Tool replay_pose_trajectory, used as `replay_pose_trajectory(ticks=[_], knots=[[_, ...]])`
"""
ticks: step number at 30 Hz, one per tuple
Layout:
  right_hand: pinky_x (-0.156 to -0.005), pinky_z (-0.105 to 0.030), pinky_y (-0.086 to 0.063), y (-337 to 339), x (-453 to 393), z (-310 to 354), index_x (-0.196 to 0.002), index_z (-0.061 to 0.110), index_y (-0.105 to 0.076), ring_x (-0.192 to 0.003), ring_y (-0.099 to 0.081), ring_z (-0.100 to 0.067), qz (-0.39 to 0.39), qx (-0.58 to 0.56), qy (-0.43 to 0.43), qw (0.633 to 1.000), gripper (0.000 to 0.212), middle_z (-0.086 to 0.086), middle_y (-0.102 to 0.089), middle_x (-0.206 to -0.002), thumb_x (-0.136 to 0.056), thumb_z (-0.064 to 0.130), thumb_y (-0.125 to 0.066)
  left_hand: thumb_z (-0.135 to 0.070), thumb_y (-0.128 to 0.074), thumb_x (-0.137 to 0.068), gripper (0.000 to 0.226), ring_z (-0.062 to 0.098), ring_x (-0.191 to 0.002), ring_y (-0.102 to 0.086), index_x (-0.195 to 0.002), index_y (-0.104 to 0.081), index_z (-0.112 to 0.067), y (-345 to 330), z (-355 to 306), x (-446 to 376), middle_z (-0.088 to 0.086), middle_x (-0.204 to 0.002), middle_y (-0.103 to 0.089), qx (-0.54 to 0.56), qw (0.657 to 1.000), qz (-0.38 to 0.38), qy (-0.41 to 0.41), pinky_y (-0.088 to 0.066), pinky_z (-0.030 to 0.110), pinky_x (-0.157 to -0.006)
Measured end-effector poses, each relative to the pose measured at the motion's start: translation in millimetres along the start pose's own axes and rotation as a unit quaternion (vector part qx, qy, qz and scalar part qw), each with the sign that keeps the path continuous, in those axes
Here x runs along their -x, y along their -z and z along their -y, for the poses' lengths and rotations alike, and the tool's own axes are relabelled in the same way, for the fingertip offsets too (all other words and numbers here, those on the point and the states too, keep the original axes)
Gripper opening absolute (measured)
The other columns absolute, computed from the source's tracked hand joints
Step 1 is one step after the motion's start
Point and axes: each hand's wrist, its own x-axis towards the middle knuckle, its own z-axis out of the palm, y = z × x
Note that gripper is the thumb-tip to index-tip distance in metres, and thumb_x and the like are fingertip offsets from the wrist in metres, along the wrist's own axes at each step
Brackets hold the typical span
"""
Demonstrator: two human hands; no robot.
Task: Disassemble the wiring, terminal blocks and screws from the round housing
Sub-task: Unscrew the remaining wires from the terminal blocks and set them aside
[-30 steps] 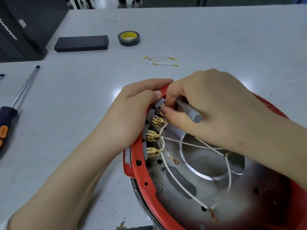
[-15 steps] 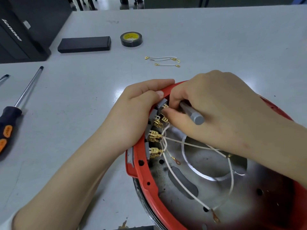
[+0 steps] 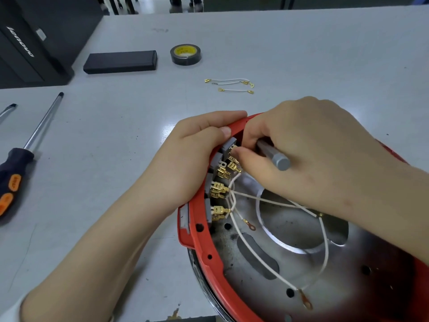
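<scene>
Your left hand (image 3: 195,156) grips the red housing (image 3: 209,252) rim. Your right hand (image 3: 308,147) holds a grey tool (image 3: 275,156) and pinches a gold terminal (image 3: 233,148).

"Lenovo" in white on the black computer case (image 3: 34,40), far left

The scene was evenly and brightly lit, apparently from overhead. A pale glare patch lay on the table (image 3: 170,132) just beyond the fingers (image 3: 222,117), and soft shadows fell beneath the forearms. Wide-angle bending curved the edges; fine detail looked slightly soft.
</scene>
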Motion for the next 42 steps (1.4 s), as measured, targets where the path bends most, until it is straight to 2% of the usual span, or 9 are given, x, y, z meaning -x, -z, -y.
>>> replay_pose_trajectory(ticks=[6,11,15,20,24,27,32,37,42], knots=[[-0.067,-0.028,-0.041,-6.8,0.7,-8.6,-0.081,0.028,-0.057,-0.08,-0.052,-0.018,-0.02,-0.008,0.007,1.0,0.021,0.008,-0.056,-0.088,-0.086,0.047,-0.049,0.0,-0.044,-0.092,0.035,0.025,-0.101,-0.069,-0.109,-0.071,-0.013,0.9,-0.4,-0.5,0.009,-0.101,-0.074,-0.015,1.0,-0.002,-0.003,-0.048,0.047,-0.1],[-0.051,-0.02,-0.028,-6.9,3.7,-8.9,-0.07,0.03,-0.055,-0.055,-0.036,-0.006,-0.046,-0.033,-0.007,0.998,0.021,0.012,-0.041,-0.061,-0.084,0.047,-0.055,0.001,-0.041,-0.094,0.036,0.027,-0.104,-0.068,-0.117,-0.067,-0.009,3.9,-1.0,-1.7,0.011,-0.106,-0.073,-0.02,0.999,0.023,0.009,-0.048,0.046,-0.101],[-0.054,-0.026,-0.036,-5.2,-0.1,-21.6,-0.068,0.031,-0.06,-0.059,-0.048,-0.006,-0.016,-0.081,0.023,0.996,0.024,0.009,-0.052,-0.06,-0.083,0.049,-0.055,-0.004,-0.043,-0.097,0.035,0.02,-0.107,-0.066,-0.123,-0.063,-0.014,3.3,-4.6,1.4,0.005,-0.113,-0.071,-0.037,0.999,0.031,0.025,-0.048,0.037,-0.101],[-0.039,-0.018,-0.043,17.5,-5.1,-46.8,-0.085,0.032,-0.072,-0.045,-0.056,-0.011,-0.003,-0.318,0.033,0.948,0.044,0.005,-0.068,-0.062,-0.083,0.07,-0.049,-0.043,-0.062,-0.089,0.033,0.004,-0.101,-0.065,-0.122,-0.062,-0.036,6.9,-8.1,13.1,-0.014,-0.108,-0.07,-0.172,0.984,0.012,0.031,-0.046,0.033,-0.101],[-0.033,-0.019,-0.028,15.6,-16.6,-59.9,-0.093,0.018,-0.065,-0.035,-0.042,-0.018,0.008,-0.46,0.037,0.887,0.039,-0.008,-0.061,-0.056,-0.088,0.053,-0.05,-0.039,-0.06,-0.092,0.028,0.014,-0.099,-0.067,-0.12,-0.06,-0.037,4.3,-6.6,16.7,-0.007,-0.103,-0.072,-0.21,0.976,0.061,-0.004,-0.05,0.043,-0.095],[-0.033,-0.016,-0.023,7.1,-22.6,-53.9,-0.076,0.014,-0.045,-0.028,-0.034,-0.018,0.0,-0.502,0.031,0.864,0.039,-0.009,-0.056,-0.047,-0.084,0.05,-0.054,-0.026,-0.06,-0.094,0.026,0.026,-0.105,-0.065,-0.118,-0.063,-0.032,9.8,-12.3,3.1,0.003,-0.11,-0.071,-0.198,0.972,0.124,-0.008,-0.046,0.05,-0.099],[-0.034,-0.014,-0.024,7.0,-29.9,-55.4,-0.061,0.012,-0.047,-0.032,-0.03,-0.015,-0.028,-0.543,0.032,0.839,0.037,-0.004,-0.048,-0.042,-0.08,0.031,-0.071,-0.021,-0.06,-0.093,0.034,0.011,-0.104,-0.067,-0.126,-0.06,-0.027,22.6,-18.7,-14.5,-0.008,-0.11,-0.072,-0.226,0.96,0.164,-0.01,-0.051,0.034,-0.096],[-0.032,-0.012,-0.024,5.6,-35.3,-60.4,-0.077,0.008,-0.061,-0.039,-0.043,-0.012,0.062,-0.547,0.029,0.834,0.021,-0.011,-0.066,-0.065,-0.074,0.026,-0.071,-0.017,-0.064,-0.091,0.033,0.016,-0.087,-0.068,-0.112,-0.065,-0.042,33.2,-24.7,-25.5,-0.006,-0.103,-0.073,-0.264,0.949,0.169,-0.027,-0.053,0.025,-0.077],[-0.035,-0.013,-0.029,-3.1,-37.4,-59.3,-0.084,0.01,-0.062,-0.041,-0.046,-0.011,0.037,-0.53,0.049,0.846,0.005,-0.011,-0.065,-0.065,-0.086,0.009,-0.067,-0.015,-0.064,-0.09,0.035,0.008,-0.072,-0.059,-0.11,-0.068,-0.045,37.0,-26.9,-29.1,-0.001,-0.086,-0.073,-0.273,0.947,0.167,-0.033,-0.047,0.017,-0.066]])
